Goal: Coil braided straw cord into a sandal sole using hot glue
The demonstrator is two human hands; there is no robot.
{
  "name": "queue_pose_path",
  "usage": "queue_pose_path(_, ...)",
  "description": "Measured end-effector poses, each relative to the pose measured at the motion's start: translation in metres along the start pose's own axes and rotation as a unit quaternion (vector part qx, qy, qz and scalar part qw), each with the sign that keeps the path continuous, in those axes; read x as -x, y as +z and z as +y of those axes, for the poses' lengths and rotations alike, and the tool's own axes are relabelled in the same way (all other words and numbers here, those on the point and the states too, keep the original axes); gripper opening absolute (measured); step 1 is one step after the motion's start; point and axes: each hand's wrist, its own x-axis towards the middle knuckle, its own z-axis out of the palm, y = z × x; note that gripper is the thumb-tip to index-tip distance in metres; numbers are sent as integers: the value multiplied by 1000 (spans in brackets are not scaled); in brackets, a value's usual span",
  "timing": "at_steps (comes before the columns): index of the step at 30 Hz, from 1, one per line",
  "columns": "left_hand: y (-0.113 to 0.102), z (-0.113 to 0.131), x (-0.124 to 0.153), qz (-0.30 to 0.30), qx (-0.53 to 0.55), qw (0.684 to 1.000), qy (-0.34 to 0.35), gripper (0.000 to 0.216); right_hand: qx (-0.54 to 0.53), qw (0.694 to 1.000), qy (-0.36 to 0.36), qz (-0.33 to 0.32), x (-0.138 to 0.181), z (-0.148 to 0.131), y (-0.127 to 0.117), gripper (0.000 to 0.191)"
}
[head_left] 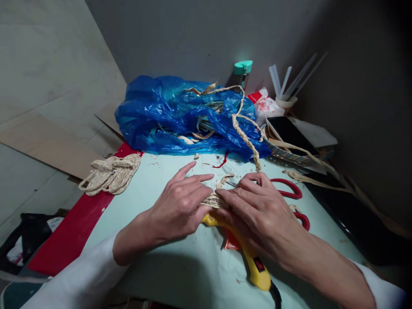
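Note:
Near the table's middle, a flat piece of braided straw [213, 201] lies between my two hands, mostly covered by them. My left hand [180, 201] pinches its left end between thumb and curled fingers, with two other fingers stretched out. On the other end, my right hand [262, 210] presses with thumb and bent fingers. A yellow hot glue gun [247, 246] with an orange trigger lies under the hands, its cable running toward me. Beside my right hand are red-handled scissors [301, 195], partly hidden. A long straw braid [246, 139] trails down to the right hand's knuckles.
A blue plastic bag [144, 111] holding straw strips fills the back. Coiled straw braid [117, 174] sits at the left on a red strip [77, 227]. To the right are a basket [289, 156], a cup of glue sticks [286, 103] and a dark flat object [350, 219].

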Motion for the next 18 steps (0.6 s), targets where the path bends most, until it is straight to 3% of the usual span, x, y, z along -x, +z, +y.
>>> queue_pose_path(3, 0, -2, -1, -5, -5, 1000, -3, 18, 5, 1000, -2, -5, 0, 1, -2, 18)
queue_pose_path(7, -8, -12, -4, -36, -18, 998, -40, 73, 10, 1000, -1, -7, 1, 8, -7, 19)
queue_pose_path(9, -13, -18, -5, -20, -21, 998, -58, 85, 20, 1000, 3, 3, 3, 12, -9, 17)
queue_pose_path(16, -15, -18, -5, 5, -1, 1000, -27, 28, 38, 999, 5, 19, 4, 16, -11, 14)
queue_pose_path(18, -13, -15, -5, 17, 10, 1000, -24, 22, 30, 999, 6, 23, 3, 14, -11, 13)
